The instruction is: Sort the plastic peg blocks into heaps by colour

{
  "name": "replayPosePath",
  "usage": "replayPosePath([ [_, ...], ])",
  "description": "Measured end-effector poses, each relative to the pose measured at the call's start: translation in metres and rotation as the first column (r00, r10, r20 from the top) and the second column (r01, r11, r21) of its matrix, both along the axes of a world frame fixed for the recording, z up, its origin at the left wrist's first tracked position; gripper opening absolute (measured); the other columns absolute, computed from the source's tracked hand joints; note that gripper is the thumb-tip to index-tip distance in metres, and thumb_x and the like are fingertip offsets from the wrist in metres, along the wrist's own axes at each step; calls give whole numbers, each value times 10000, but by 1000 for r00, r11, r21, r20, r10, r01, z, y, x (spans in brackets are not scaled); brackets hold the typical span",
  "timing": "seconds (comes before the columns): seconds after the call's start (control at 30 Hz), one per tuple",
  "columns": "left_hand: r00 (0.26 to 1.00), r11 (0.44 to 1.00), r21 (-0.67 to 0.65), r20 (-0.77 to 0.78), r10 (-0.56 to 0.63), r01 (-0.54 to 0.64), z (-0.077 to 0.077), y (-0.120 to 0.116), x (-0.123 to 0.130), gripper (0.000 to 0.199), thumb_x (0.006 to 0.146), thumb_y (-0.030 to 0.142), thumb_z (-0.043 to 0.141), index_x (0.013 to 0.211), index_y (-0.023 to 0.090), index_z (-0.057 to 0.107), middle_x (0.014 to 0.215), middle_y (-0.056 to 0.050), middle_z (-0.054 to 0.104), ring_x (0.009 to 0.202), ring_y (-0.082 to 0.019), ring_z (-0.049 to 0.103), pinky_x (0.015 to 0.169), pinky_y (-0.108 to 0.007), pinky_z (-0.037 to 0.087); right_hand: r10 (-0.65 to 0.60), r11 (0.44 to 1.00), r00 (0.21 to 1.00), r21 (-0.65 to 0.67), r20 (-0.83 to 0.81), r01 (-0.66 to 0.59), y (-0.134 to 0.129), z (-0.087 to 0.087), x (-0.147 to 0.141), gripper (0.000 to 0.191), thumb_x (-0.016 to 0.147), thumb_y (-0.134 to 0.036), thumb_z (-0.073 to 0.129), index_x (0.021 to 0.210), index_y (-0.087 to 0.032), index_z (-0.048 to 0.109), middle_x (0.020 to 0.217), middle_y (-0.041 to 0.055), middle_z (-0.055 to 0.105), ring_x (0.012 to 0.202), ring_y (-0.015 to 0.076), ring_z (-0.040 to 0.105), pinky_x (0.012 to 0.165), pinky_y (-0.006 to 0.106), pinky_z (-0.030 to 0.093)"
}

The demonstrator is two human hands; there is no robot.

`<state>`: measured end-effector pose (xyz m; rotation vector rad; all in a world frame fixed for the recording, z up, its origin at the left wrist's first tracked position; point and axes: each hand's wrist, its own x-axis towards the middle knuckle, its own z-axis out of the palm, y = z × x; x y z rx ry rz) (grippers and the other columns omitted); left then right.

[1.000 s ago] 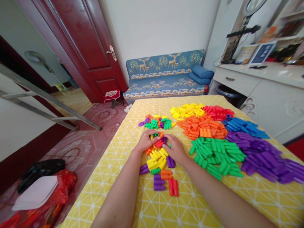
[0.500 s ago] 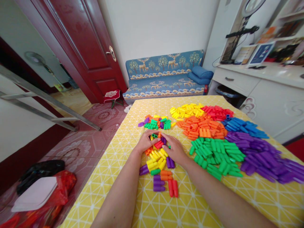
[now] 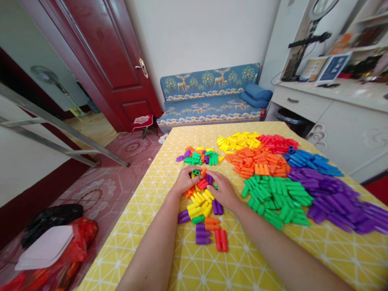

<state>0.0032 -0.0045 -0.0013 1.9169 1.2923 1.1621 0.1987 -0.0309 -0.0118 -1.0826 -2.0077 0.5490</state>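
Observation:
Over a mixed pile of plastic tube blocks, my left hand (image 3: 184,180) is closed, thumb and forefinger around a green tube block (image 3: 195,172) whose round open ends face up. My right hand (image 3: 223,186) curls in from the other side. Its fingertips are at an orange tube block (image 3: 204,172), close beside the green one. Below the fingers lie a red tube block (image 3: 202,184) and several yellow tube blocks (image 3: 198,204). Nearer to me are a purple block (image 3: 202,234), an orange block (image 3: 211,223) and a red block (image 3: 221,240).
Sorted heaps cover the right side: yellow (image 3: 238,141), red (image 3: 277,143), orange (image 3: 257,161), blue (image 3: 313,162), green (image 3: 277,198) and purple (image 3: 339,202). A smaller mixed group (image 3: 198,157) sits beyond my hands. The table has a yellow patterned cloth (image 3: 145,226).
The green block in my left hand has shifted slightly left and tilted up, and the orange block shows more at my right fingertips. Both arms and the heaps stay in place.

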Motion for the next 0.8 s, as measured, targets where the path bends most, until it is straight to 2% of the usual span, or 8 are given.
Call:
replayPosePath([
  [0.17,999,1000,1,32,-30,30,1,-1,1,158,711,217,694,859,172,722,925,-66,707,908,-210,641,881,-338,491,-35,999,999,-12,21,36,-1,0,-1,514,792,-237,556,1305,-208,535,1428,106,455,1317,251,419,1088,470,336],
  [0.33,1000,1000,12,-9,-27,27,1,-1,0,190,709,248,717,884,175,714,948,-68,701,930,-215,635,903,-348,479,-2,999,1000,-46,12,2,-1,4,0,538,778,-214,562,1315,-204,520,1309,89,574,1204,240,521,1042,452,387],
  [0.47,999,999,16,12,-50,49,0,0,0,217,711,272,728,896,166,688,937,-68,701,909,-211,641,887,-344,490,27,998,999,-55,-42,-29,-2,8,1,532,757,-193,569,1289,-204,540,1280,81,594,1171,231,540,1031,430,399],
  [0.6,994,996,-9,69,-90,91,-2,2,0,418,699,277,747,1093,168,655,1012,-79,701,947,-214,651,909,-346,490,38,999,997,-29,-72,-41,-2,8,1,518,744,-174,562,1259,-223,562,1256,75,603,1156,230,541,1022,437,401],
  [0.7,994,994,-36,43,-99,101,-1,2,0,527,708,289,746,1211,196,619,1033,-75,706,977,-222,652,936,-358,479,51,999,995,0,-82,-52,-1,6,0,490,746,-167,556,1232,-225,575,1249,78,594,1161,226,530,1025,438,395],
  [0.8,997,997,-16,7,-73,73,-1,1,-1,388,701,328,757,1063,201,701,1046,-79,703,999,-235,641,935,-362,477,26,1000,996,-3,-85,-26,-1,5,0,456,753,-185,565,1207,-220,579,1221,83,600,1145,229,535,1009,438,407],
])
